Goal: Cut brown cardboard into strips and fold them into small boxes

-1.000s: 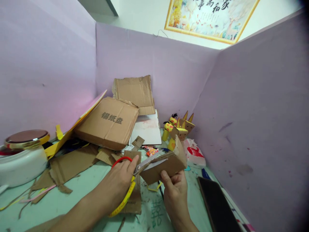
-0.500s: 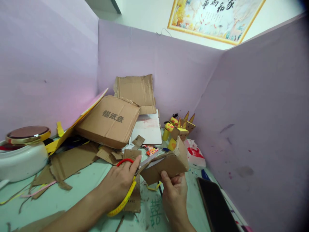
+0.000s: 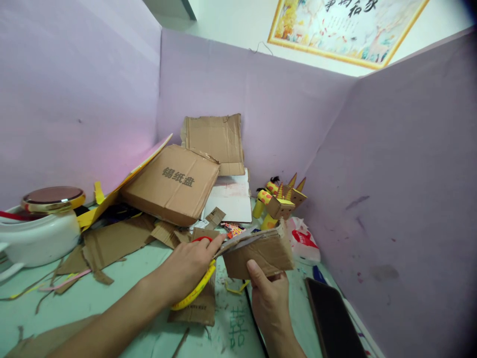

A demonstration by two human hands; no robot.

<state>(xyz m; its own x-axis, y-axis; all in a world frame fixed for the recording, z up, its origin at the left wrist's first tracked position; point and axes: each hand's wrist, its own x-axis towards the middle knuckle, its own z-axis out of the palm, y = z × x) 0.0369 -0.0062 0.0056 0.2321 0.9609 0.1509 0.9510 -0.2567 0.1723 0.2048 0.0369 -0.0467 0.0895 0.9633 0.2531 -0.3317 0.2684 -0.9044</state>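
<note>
At the far left of the desk (image 3: 112, 293) sits a white pot (image 3: 37, 238) with a gold-rimmed lid (image 3: 52, 198), and to its right lie torn cardboard scraps (image 3: 112, 241) below a flat box (image 3: 173, 184) with printed characters. Nearer and further right, the left hand (image 3: 186, 268) is closed round the scissors (image 3: 197, 288), its fingers (image 3: 214, 244) through the red and yellow handles. A second ago the blades stood open and bright against the card; now they are almost hidden, sunk into the edge of the cardboard piece (image 3: 261, 253), so the cut looks to have run further in and the blades to have closed on it. The view has also drifted a little to the left. The right hand (image 3: 270, 298) grips that piece from below, thumb on its near face and fingers curled behind. The piece is held just above the desk, near the middle of the scene, between the two hands. It is plain brown corrugated card, roughly a rectangle, with a pale lining showing along its top edge, where a thin strip lifts away by the blades; its right corner is bent up. Beyond it stand small yellow and brown card figures (image 3: 279, 201), then a white bag (image 3: 303, 241) with red print, and at near right a dark tablet (image 3: 331, 318) lies flat
</note>
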